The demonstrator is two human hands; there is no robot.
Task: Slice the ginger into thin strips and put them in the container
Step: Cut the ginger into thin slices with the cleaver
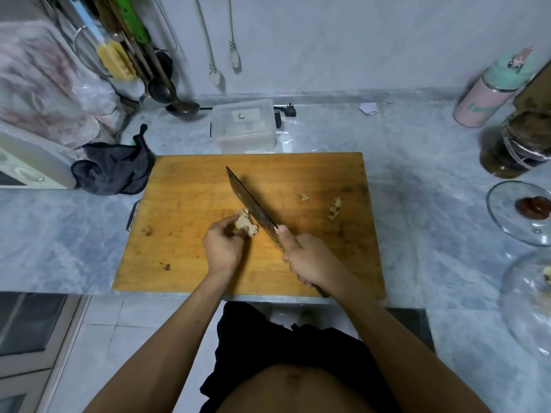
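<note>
- Landmark is the cutting board (185,186); all places are read off it.
- Your left hand (222,248) sits at the board's middle, a bit toward the near edge, fingers curled round the ginger (245,224). Tuck the fingertips back from the blade and hold the knob flat so it can't roll.
- The ginger pokes out past your left fingers on the far-right side, touching the board and right against the blade's left face.
- The cleaver (252,205) runs diagonally over the board's middle, tip toward the far edge. Judgement: you're just starting on this knob, so take thin slabs first, stack them, then cut strips. Keep the blade upright, not leaning onto the ginger.
- Your right hand (307,260) is wrapped round the cleaver handle near the board's near edge, thumb up on the blade's heel. Good grip; guide with the thumb, don't chop hard.
- Two small ginger scraps (334,207) lie on the board's right part, well apart from both hands.
- The container (243,126) stands just beyond the board's far edge, lid on as far as I can tell; no strips visible in it yet.
</note>
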